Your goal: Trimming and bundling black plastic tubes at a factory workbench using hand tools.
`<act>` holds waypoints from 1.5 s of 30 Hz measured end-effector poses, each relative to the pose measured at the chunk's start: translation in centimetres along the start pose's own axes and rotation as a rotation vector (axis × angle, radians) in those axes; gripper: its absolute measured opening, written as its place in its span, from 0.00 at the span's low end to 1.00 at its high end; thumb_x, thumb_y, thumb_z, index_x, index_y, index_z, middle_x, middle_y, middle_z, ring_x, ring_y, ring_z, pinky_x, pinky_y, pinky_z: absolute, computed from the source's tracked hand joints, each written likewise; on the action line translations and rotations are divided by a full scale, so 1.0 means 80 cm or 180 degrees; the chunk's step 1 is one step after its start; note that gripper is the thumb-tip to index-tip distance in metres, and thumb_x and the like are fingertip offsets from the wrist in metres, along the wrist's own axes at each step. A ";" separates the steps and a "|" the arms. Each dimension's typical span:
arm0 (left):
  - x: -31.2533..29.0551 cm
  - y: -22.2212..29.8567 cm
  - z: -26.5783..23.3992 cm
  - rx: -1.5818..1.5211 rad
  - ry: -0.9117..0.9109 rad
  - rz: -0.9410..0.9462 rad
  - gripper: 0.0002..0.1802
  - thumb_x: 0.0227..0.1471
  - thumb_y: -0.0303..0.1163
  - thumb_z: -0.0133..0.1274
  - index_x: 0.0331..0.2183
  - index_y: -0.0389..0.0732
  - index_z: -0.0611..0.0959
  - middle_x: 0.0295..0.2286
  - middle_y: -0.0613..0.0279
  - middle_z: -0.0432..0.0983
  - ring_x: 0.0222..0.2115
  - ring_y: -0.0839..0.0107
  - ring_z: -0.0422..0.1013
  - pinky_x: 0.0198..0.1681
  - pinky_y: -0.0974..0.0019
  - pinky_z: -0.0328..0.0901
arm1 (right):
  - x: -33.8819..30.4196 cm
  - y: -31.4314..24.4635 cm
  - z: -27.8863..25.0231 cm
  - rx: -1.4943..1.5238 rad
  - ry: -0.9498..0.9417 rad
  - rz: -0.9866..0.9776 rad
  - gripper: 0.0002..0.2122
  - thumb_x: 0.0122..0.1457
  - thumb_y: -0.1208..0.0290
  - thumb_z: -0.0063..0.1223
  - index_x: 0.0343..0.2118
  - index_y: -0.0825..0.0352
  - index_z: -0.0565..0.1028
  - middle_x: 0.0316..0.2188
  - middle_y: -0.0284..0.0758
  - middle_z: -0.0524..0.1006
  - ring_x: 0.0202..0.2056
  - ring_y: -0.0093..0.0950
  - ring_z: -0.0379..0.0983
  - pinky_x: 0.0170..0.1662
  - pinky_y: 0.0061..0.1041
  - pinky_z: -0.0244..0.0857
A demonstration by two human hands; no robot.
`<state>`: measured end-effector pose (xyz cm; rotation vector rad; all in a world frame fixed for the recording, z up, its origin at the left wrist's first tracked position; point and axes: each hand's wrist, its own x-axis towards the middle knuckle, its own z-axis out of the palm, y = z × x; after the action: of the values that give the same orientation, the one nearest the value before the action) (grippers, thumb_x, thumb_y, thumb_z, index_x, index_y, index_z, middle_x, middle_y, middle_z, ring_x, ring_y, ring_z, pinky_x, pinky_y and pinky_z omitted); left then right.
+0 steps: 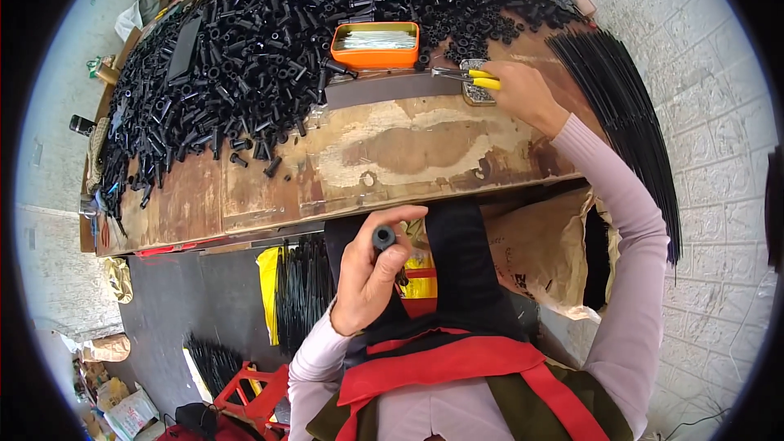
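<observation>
Left hand (359,282): partly closed around 1 black tube (384,236), thumb against it, index finger extended; tube sits over the lap, before the near edge of the surface (416,147), open end toward the camera. Right hand (531,91): closed on the yellow handles of 1 pair of pliers (484,82), pointing left across a small tray (479,104) of metal bits. Adjacent: grey strip (384,93); behind it, orange box (376,59) with thin pale rods. Outward: heap of black parts (261,45) left, black rod bundle (621,90) right.
</observation>
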<state>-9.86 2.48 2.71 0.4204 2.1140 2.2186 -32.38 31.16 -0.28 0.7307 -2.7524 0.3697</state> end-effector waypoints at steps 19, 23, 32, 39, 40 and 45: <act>-0.094 0.042 0.001 0.0000 -0.0412 0.0352 0.36 0.63 0.53 0.39 0.59 0.31 0.64 0.28 0.62 0.65 0.30 0.72 0.62 0.39 0.70 0.60 | 0.021 0.020 -0.010 0.2105 -0.0740 0.1275 0.10 0.56 0.65 0.59 0.30 0.68 0.78 0.19 0.30 0.73 0.19 0.17 0.68 0.22 0.21 0.58; -0.114 0.040 0.004 -0.0060 -0.0368 0.0382 0.34 0.64 0.52 0.38 0.59 0.33 0.65 0.27 0.63 0.64 0.28 0.73 0.61 0.37 0.71 0.59 | 0.012 0.007 -0.017 0.3088 -0.0586 0.1666 0.08 0.55 0.66 0.60 0.31 0.66 0.77 0.19 0.28 0.73 0.19 0.17 0.68 0.22 0.18 0.59; -0.131 0.049 0.005 -0.0116 -0.0301 0.0470 0.31 0.65 0.49 0.37 0.57 0.34 0.67 0.25 0.66 0.62 0.27 0.76 0.59 0.33 0.73 0.57 | 0.000 -0.018 -0.025 0.2729 -0.0124 0.1660 0.09 0.53 0.68 0.60 0.31 0.70 0.77 0.23 0.32 0.78 0.18 0.21 0.72 0.21 0.21 0.64; -0.143 0.055 0.004 -0.0177 -0.0165 0.0548 0.31 0.65 0.50 0.35 0.56 0.34 0.69 0.25 0.66 0.62 0.27 0.77 0.58 0.33 0.74 0.56 | 0.005 0.006 -0.007 0.2416 -0.0134 0.1688 0.09 0.52 0.67 0.59 0.28 0.69 0.77 0.23 0.32 0.79 0.17 0.20 0.72 0.19 0.21 0.64; -0.143 0.055 0.005 -0.0180 -0.0159 0.0557 0.31 0.65 0.50 0.35 0.55 0.34 0.69 0.25 0.66 0.62 0.27 0.77 0.58 0.33 0.74 0.56 | 0.005 0.003 -0.007 0.2420 -0.0135 0.1679 0.09 0.52 0.67 0.59 0.28 0.69 0.77 0.23 0.32 0.79 0.17 0.20 0.72 0.19 0.21 0.64; -0.138 0.040 0.004 -0.0327 0.0208 0.0505 0.31 0.66 0.50 0.35 0.55 0.33 0.70 0.24 0.69 0.62 0.26 0.79 0.57 0.31 0.75 0.54 | -0.031 -0.062 -0.021 0.3265 0.0079 0.1475 0.10 0.54 0.67 0.59 0.32 0.69 0.77 0.25 0.32 0.78 0.22 0.20 0.72 0.25 0.19 0.64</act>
<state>1.31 0.18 4.07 0.5338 2.0522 2.4468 -27.48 28.62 1.38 0.2187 -2.5391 1.9232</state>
